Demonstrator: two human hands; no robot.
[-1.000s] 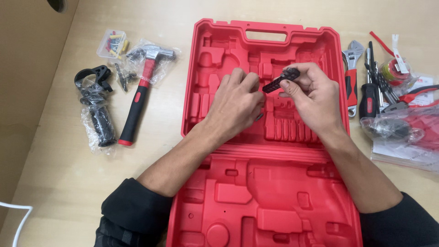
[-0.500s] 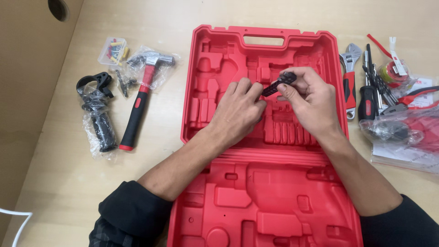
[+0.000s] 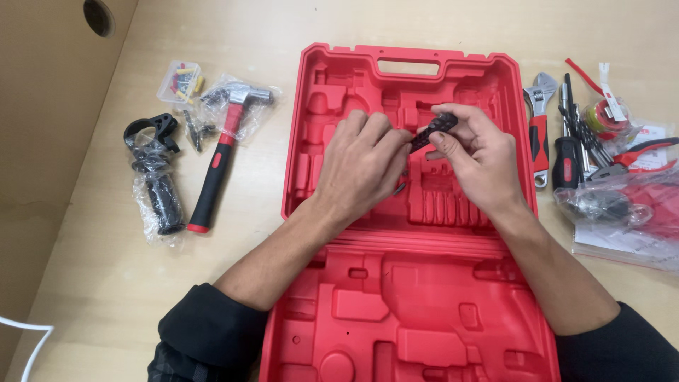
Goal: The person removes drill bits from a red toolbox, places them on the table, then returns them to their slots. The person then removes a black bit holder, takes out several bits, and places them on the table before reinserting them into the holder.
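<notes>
Both hands work over the open red plastic moulded tool case (image 3: 417, 78). The right hand (image 3: 481, 159) pinches a small black textured bit holder (image 3: 433, 131); the left hand (image 3: 361, 163) touches its near end, fitting it into 1 slot seems the step; next calls for careful alignment.

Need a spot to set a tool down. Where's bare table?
Bare table above the hammer, and between hammer and red case. Also bottom left, below the bagged black handle. Right of the case is crowded: wrench, screwdriver, bags.
</notes>
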